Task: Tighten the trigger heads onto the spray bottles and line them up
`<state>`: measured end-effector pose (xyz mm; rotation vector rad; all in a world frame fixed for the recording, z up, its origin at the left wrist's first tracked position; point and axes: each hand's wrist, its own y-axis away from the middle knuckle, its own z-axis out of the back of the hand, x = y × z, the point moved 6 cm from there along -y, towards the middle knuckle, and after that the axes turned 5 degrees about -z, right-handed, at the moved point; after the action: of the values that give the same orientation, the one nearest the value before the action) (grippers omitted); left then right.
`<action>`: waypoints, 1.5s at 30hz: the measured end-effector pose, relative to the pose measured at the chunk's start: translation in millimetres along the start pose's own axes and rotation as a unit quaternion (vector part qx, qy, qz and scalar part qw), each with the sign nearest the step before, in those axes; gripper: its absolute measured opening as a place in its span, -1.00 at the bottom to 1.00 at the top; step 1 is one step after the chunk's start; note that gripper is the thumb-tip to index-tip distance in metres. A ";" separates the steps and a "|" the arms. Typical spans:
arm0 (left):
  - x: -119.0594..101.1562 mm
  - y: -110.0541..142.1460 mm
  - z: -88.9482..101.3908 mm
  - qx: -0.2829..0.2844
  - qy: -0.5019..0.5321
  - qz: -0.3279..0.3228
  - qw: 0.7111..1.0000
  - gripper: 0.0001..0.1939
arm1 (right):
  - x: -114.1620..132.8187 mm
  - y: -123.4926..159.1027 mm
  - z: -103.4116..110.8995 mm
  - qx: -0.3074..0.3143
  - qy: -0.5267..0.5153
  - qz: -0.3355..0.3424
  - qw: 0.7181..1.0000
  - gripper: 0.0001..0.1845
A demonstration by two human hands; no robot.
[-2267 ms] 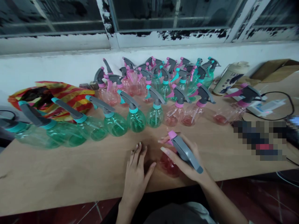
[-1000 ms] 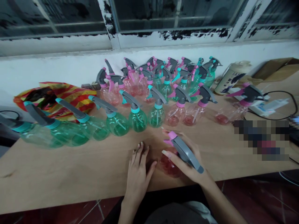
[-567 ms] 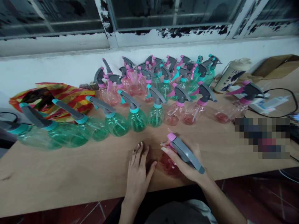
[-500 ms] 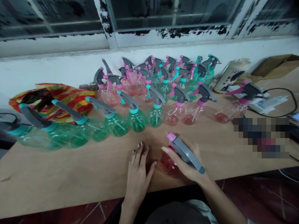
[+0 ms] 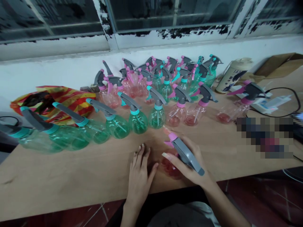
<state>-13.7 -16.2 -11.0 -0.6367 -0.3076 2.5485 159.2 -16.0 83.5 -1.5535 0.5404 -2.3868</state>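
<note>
My right hand [image 5: 191, 164] is around the neck of a pink spray bottle [image 5: 170, 167] with a grey and pink trigger head [image 5: 187, 153]. The bottle stands on the table near its front edge, nozzle facing away from me. My thumb lies along the near side, and one fingertip reaches out past the nozzle. Just to the left, my left hand [image 5: 139, 175] rests palm down on the tabletop, fingers stretched and a little apart, holding nothing. Its thumb tip is close to the bottle's base.
A row of green spray bottles [image 5: 138, 123] and pink spray bottles [image 5: 176, 115] crosses the wooden table [image 5: 71, 183]. Several more crowd against the wall. A striped plastic bag [image 5: 71, 102] lies left; a cream tumbler [image 5: 233, 75], brown cardboard [image 5: 279, 64] and black cable [image 5: 299, 97] are right.
The fingers of my right hand have shifted: one now extends forward past the nozzle, and the pink trigger shows. The sprayer head has turned slightly. My left hand stays put.
</note>
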 end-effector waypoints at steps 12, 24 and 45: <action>-0.6 -0.1 0.7 -0.003 -0.011 -0.010 1.000 -0.49 | 7.3 -1.3 2.1 -0.023 0.022 0.042 0.999 -0.33; -0.8 -0.1 1.0 -0.008 -0.013 -0.012 1.000 -0.48 | 5.5 -2.5 -2.4 -0.015 0.014 -0.010 1.000 -0.72; -2.3 -0.6 3.8 -0.009 -0.011 -0.013 1.000 -0.49 | 7.8 -1.0 -1.0 0.005 0.014 -0.007 1.000 -0.68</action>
<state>-13.6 -17.2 -6.7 -0.6072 -0.3449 2.5315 155.2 -18.1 90.1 -1.5261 0.5234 -2.4220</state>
